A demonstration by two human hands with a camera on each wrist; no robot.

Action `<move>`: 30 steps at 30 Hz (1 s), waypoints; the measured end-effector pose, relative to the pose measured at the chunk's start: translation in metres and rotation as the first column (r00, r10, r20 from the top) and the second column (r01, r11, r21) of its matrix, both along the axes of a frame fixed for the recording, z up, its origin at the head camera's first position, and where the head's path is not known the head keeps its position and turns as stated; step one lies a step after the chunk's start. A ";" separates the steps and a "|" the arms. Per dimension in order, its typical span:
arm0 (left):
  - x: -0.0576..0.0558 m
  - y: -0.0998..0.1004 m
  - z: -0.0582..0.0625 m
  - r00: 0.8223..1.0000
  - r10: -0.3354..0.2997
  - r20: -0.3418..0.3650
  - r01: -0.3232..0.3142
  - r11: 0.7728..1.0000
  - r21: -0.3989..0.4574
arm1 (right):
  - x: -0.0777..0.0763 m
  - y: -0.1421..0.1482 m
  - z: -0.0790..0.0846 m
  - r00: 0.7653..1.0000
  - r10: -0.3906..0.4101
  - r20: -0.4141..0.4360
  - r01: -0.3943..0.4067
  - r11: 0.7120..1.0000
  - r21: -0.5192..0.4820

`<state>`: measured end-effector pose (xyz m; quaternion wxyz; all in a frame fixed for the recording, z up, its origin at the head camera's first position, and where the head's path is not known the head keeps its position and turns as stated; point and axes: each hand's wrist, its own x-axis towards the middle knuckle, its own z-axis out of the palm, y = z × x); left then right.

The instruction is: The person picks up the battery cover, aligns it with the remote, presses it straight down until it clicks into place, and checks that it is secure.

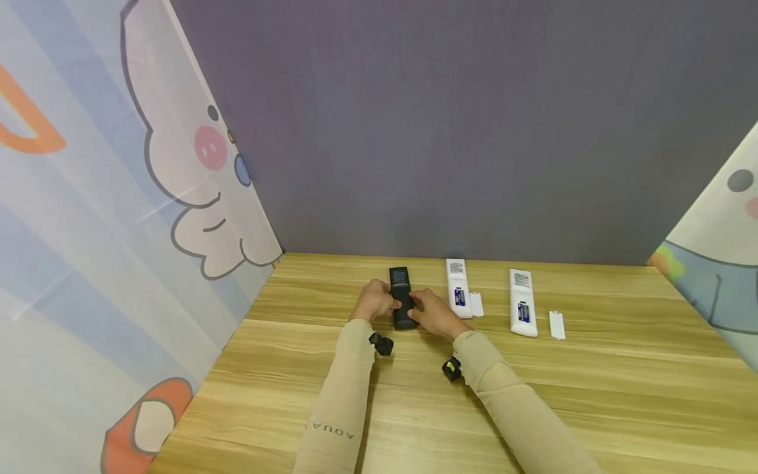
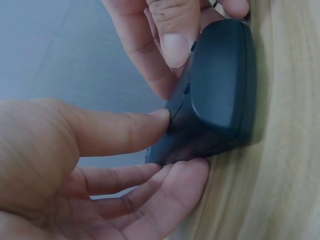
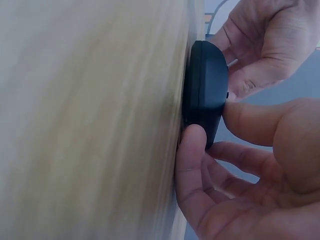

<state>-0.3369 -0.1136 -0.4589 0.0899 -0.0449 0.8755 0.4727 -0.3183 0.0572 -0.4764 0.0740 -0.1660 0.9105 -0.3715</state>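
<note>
A black remote control point(image 1: 400, 278) lies back side up on the wooden table, with a label at its far end. My left hand point(image 1: 376, 301) grips its left edge, the thumb point(image 2: 120, 131) pressing on the back and the fingers along the side. From the other side my right hand point(image 1: 437, 312) holds it too, thumb point(image 3: 250, 120) on top and fingers at the edge. Both wrist views show the remote's rounded near end point(image 2: 220, 80) resting on the table. Whether its battery cover is loose cannot be told.
Right of my hands lie two white remotes, a nearer one point(image 1: 454, 282) and a farther one point(image 1: 515, 320). Each shows blue batteries point(image 1: 460, 297) in an uncovered compartment. Beside them lie white battery covers, one here point(image 1: 476, 305) and another cover point(image 1: 556, 325). A grey panel point(image 1: 444, 131) stands behind the table.
</note>
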 end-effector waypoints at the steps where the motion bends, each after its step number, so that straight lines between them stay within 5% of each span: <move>1: 0.000 0.000 0.000 1.000 0.001 -0.001 -0.001 1.000 -0.001 | 0.000 0.000 0.000 1.000 0.001 -0.002 -0.001 1.000 0.005; 8: 0.001 0.000 0.002 1.000 0.002 -0.002 -0.002 1.000 -0.024 | 0.000 0.000 -0.001 0.999 0.017 -0.028 -0.015 0.999 0.043; 17: 0.002 0.003 0.008 1.000 -0.002 -0.013 0.001 0.994 -0.113 | 0.004 0.006 0.003 0.999 0.039 0.013 -0.038 0.999 -0.027; 24: 0.006 0.008 0.018 0.990 0.027 -0.140 -0.048 0.988 -0.144 | 0.011 0.020 0.013 0.996 0.061 0.061 -0.054 0.991 -0.120; 30: 0.006 0.018 0.021 0.965 0.012 -0.261 -0.037 0.995 -0.093 | 0.008 0.041 0.027 0.998 0.003 -0.065 -0.011 0.992 -0.128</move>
